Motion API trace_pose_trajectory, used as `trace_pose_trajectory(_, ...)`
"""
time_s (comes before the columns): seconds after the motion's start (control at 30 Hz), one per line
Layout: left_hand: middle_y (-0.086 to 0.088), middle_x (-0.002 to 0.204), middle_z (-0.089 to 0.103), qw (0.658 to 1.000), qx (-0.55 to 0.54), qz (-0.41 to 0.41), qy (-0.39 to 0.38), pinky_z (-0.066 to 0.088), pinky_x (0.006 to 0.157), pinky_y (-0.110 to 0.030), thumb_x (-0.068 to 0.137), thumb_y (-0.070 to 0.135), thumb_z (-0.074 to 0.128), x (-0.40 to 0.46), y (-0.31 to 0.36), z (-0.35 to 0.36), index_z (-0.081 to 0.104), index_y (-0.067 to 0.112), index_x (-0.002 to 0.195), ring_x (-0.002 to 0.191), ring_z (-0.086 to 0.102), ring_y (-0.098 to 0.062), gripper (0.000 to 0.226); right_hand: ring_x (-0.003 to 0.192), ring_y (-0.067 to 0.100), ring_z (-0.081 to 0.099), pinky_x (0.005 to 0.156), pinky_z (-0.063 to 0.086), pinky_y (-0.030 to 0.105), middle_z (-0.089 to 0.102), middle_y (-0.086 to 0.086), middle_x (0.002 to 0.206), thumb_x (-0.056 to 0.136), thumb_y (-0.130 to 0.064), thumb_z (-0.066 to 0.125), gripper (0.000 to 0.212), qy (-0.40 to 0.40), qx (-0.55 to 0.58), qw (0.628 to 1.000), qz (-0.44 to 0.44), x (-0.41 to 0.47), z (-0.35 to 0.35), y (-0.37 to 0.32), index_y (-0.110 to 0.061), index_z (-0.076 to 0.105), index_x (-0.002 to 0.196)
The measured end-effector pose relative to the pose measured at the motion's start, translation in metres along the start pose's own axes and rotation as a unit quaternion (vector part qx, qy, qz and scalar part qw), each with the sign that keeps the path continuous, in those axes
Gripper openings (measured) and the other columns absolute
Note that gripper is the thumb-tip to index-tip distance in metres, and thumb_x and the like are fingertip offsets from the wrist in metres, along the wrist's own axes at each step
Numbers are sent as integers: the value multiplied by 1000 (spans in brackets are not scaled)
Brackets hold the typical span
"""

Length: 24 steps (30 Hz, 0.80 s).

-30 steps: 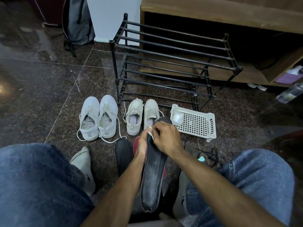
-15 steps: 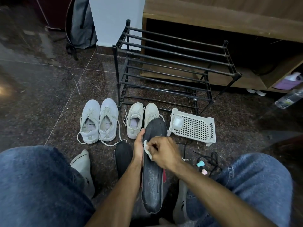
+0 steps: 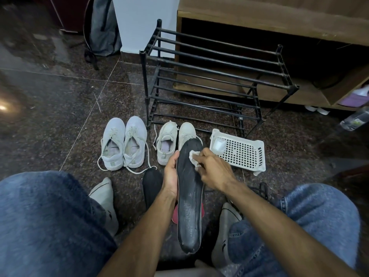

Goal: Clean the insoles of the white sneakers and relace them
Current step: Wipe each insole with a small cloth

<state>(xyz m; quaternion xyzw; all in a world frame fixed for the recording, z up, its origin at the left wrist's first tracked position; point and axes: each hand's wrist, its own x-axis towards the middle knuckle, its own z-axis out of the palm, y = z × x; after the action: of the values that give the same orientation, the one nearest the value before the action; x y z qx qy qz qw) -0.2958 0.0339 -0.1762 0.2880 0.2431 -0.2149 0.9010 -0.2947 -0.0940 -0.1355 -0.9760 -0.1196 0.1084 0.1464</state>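
Note:
I hold a long black insole (image 3: 188,198) upright between my knees. My left hand (image 3: 171,172) grips its left edge near the toe end. My right hand (image 3: 212,169) pinches a small white wipe (image 3: 193,156) and presses it on the insole's upper part. A second black insole (image 3: 151,183) lies on the floor to the left, and a red one (image 3: 175,214) shows behind the held insole. Two pairs of white sneakers stand on the floor: a larger laced pair (image 3: 123,142) and a smaller pair (image 3: 175,138), partly hidden by the insole.
A black metal shoe rack (image 3: 217,76) stands behind the sneakers, in front of a wooden cabinet (image 3: 279,15). A white perforated plastic tray (image 3: 239,151) lies to the right. Black laces (image 3: 261,188) lie near my right knee. White shoes (image 3: 104,198) sit by both my legs.
My right hand with the wipe slid down the insole from the toe tip, then back up toward the toe. My left hand kept its grip.

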Motion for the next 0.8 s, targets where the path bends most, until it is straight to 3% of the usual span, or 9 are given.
trace_pose_trajectory(0.1,-14,91,73,999,51,0,-9,56,77,-33,91,31,49,-1,-5,1,75,3,97,78,70,-24,39,97,28,62,83,50,40,54,-2,108,94,-17,53,31,24,-41,999,15,4,-6,7,-22,63,123)
trace_pose_trajectory(0.2,-15,84,73,997,81,-9,-8,56,70,-31,90,25,51,-1,-5,1,75,2,92,69,69,-24,34,97,28,62,82,49,39,56,-1,112,95,-20,51,29,29,-60,998,14,4,-7,5,-22,65,120)
trace_pose_trajectory(0.37,-15,83,72,994,101,-11,45,52,73,-33,79,26,56,2,-6,-1,70,1,99,69,68,-25,35,98,22,62,84,50,37,58,-6,109,92,-18,54,26,46,-2,998,42,-6,5,2,-23,67,114)
trace_pose_trajectory(0.5,-16,75,72,994,90,-7,56,56,56,-26,93,22,46,1,-7,1,72,0,83,60,69,-25,36,99,18,60,87,51,39,59,-8,104,91,-18,56,23,18,30,999,9,-32,19,-6,-22,69,110)
trace_pose_trajectory(0.57,-16,81,73,994,93,-7,52,55,62,-28,93,24,46,2,-11,3,72,2,85,64,68,-25,35,99,19,61,86,52,39,59,-9,104,91,-17,56,24,21,20,1000,7,-29,17,-3,-22,69,110)
trace_pose_trajectory(0.63,-14,82,72,994,99,-9,54,52,68,-30,92,25,47,-1,-14,7,72,3,88,67,66,-25,33,97,18,62,85,51,36,60,-10,106,92,-20,57,23,43,10,998,35,-17,13,5,-24,69,111)
trace_pose_trajectory(0.8,-14,72,71,993,101,-11,56,53,61,-27,93,21,46,-3,-19,9,73,2,82,58,66,-23,35,100,19,62,82,46,31,62,-11,109,90,-24,60,22,84,31,988,126,5,0,14,-26,71,108)
